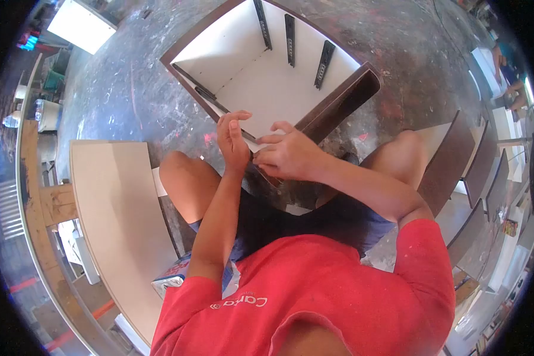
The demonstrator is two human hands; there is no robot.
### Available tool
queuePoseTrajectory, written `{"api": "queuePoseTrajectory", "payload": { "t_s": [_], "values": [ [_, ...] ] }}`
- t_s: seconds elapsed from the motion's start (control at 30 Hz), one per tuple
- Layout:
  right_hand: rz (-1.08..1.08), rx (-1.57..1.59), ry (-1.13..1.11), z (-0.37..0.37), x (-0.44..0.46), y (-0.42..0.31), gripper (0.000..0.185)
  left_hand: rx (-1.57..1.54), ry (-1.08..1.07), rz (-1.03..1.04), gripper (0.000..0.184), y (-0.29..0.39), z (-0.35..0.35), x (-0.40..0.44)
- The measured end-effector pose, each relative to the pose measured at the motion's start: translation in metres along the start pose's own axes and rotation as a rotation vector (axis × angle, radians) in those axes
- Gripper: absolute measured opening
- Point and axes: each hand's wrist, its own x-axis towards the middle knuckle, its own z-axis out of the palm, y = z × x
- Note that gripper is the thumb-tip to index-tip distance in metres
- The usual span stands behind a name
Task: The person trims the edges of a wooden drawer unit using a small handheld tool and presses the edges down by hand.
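Observation:
A brown cabinet box [338,104] with a white inside lies on the floor, its open side facing up. Black drawer slides [290,40] line its inner wall, and another dark slide [206,93] runs along the left side. Over the cabinet's near edge, my left hand [234,141] is raised with its fingers stretched out, and it holds nothing I can see. My right hand [289,152] is close beside the left wrist, fingers bent and spread apart. Whether its fingertips touch the wrist or the panel edge below is hard to tell.
A beige board [115,219] leans at my left, near a wooden frame [38,196]. Brown-edged panels [448,160] stand at my right. A white panel [81,25] lies at the upper left. Another person [514,89] is at the far right.

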Motion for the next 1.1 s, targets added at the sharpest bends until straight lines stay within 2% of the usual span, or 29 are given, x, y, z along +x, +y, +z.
{"api": "queuePoseTrajectory", "payload": {
  "t_s": [0.13, 0.2, 0.33, 0.43, 0.47, 0.57, 0.63, 0.7, 0.73, 0.8, 0.9, 0.93, 1.03, 1.1],
  "values": [
    [0.136, -0.127, 0.019, -0.030, -0.008, 0.027, 0.008, 0.012, -0.039, -0.040, 0.047, 0.000, -0.005, -0.002],
    [0.092, -0.087, -0.003, -0.014, -0.003, 0.017, 0.007, -0.002, -0.054, -0.080, 0.048, 0.003, -0.003, -0.002],
    [0.041, 0.000, -0.031, 0.011, -0.001, 0.000, 0.009, 0.101, -0.053, -0.005, 0.048, -0.007, -0.002, -0.004],
    [0.155, -0.072, -0.021, -0.022, -0.013, 0.027, 0.010, 0.010, -0.057, -0.095, 0.041, -0.012, 0.000, -0.005],
    [0.150, -0.125, 0.057, -0.031, -0.022, 0.041, 0.011, 0.016, -0.069, -0.089, 0.037, -0.010, -0.001, -0.006],
    [0.243, -0.218, -0.039, -0.083, -0.045, 0.090, 0.015, 0.011, -0.079, -0.079, 0.025, -0.007, 0.000, -0.006],
    [0.168, -0.368, 0.120, -0.113, -0.065, 0.136, 0.020, -0.025, -0.089, -0.101, 0.019, -0.010, 0.000, -0.007],
    [0.325, -0.443, 0.023, -0.151, -0.083, 0.175, 0.020, 0.006, -0.086, -0.111, 0.018, -0.009, 0.001, -0.006],
    [0.317, -0.481, 0.063, -0.158, -0.089, 0.186, 0.020, 0.022, -0.084, -0.117, 0.017, -0.009, 0.002, -0.007],
    [0.304, -0.560, 0.150, -0.164, -0.098, 0.202, 0.020, 0.096, -0.103, -0.099, 0.016, -0.008, -0.001, -0.007],
    [0.324, -0.347, -0.002, -0.145, -0.085, 0.157, 0.022, 0.203, -0.141, -0.050, 0.017, -0.008, -0.002, -0.002],
    [0.306, -0.334, 0.049, -0.139, -0.087, 0.156, 0.020, 0.205, -0.154, -0.063, 0.017, -0.007, -0.002, -0.002],
    [0.412, -0.574, 0.072, -0.164, -0.102, 0.190, 0.020, 0.271, -0.161, -0.061, 0.017, -0.002, -0.001, -0.003],
    [0.465, -0.605, 0.123, -0.175, -0.109, 0.198, 0.018, 0.328, -0.166, -0.034, 0.016, 0.004, -0.001, -0.001]
  ]
}}
